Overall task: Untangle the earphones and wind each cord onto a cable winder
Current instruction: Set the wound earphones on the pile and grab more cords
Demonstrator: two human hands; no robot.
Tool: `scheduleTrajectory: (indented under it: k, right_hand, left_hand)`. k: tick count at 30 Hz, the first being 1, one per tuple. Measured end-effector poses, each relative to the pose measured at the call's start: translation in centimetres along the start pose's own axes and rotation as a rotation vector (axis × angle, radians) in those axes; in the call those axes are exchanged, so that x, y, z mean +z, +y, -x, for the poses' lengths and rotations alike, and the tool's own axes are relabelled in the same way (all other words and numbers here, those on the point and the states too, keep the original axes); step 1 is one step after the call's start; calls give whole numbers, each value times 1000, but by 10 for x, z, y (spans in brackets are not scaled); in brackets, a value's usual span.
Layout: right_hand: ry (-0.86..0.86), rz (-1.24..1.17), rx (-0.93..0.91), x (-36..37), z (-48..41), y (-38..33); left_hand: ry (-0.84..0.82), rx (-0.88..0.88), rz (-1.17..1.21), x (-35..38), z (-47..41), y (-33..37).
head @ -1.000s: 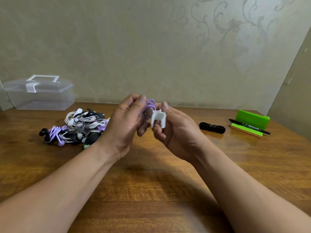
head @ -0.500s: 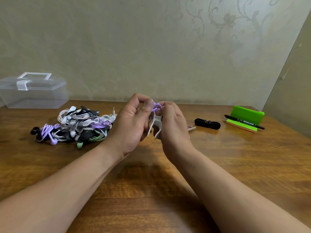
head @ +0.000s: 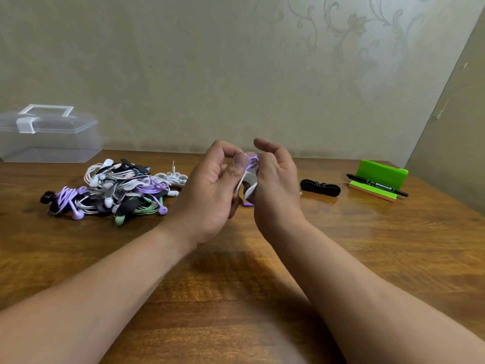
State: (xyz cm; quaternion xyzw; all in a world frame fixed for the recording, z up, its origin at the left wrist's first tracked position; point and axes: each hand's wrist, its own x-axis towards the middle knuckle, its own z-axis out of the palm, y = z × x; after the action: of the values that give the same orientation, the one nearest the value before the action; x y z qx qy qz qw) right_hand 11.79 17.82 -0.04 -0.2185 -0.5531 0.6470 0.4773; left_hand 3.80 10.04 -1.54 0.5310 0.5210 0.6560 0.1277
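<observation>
Head view, looking down over both forearms. Both hands are raised above the middle of the bench (head: 236, 298), nearer its far edge than its near one.

- Left hand (head: 210, 190): grip closed on the white cable winder (head: 248, 179). The thumb pad is pressed on its upper end and the forefinger is arched over the top.
- Right hand (head: 278, 187): back of the hand faces the camera. Its grip holds the winder's other side against the thumb. The forefinger is lifted and bent; the fingers behind are hidden.
- Purple cord (head: 253, 161): a few loops sit on the winder's top, between the two hands. A short purple end (head: 248, 205) shows below the winder.
- Heap of tangled earphones (head: 115, 190): white, purple, black and mint cords lie on the bench left of the hands, toward the far edge, and neither hand touches them. At its right side, a white set (head: 173, 177) has its jack pointing up.
- Clear plastic box (head: 49, 137): lid on, at the far-left corner.
- Black winder (head: 320, 187): lies flat just right of the right hand, apart from it.
- Green stand (head: 380, 174): at the far-right corner, with a black marker (head: 378, 185) lying across its front.
</observation>
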Motion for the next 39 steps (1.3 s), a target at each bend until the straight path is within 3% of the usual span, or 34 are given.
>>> scheduleTrajectory:
  k: [5,8,10,13,15,17,21,29,33,39]
  right_hand:
    - [34,-33,111,-3,-3,1]
    - [-76,85,139,-6,-5,0]
    - [-134,286,20,-14,-10,-1]
    - [-389,431,-243,-31,-20,-9]
    - [-622,491,-271,-35,-20,-14]
    - [-707,564,-291,-34,-18,-12]
    - [-606,674,-363,-31,-16,-8]
    - [-441,624,-319,-23,-10,1]
    - [-480,605,-282,-28,-15,-5]
    - [-500,635,-302,-24,-11,-3]
  left_hand:
    - [-113,-51,50,1,1,10]
    - [-20,-156,162,-2,-2,12]
    - [73,-280,344,-9,-6,11]
    - [149,-477,602,-19,-11,13]
    - [159,-545,684,-24,-14,12]
    - [132,-592,680,-26,-14,10]
    - [69,-640,653,-23,-12,10]
    - [-56,-694,572,-28,-12,13]
    - [-170,-687,577,-39,-13,20]
    - [-128,-643,511,-38,-13,16]
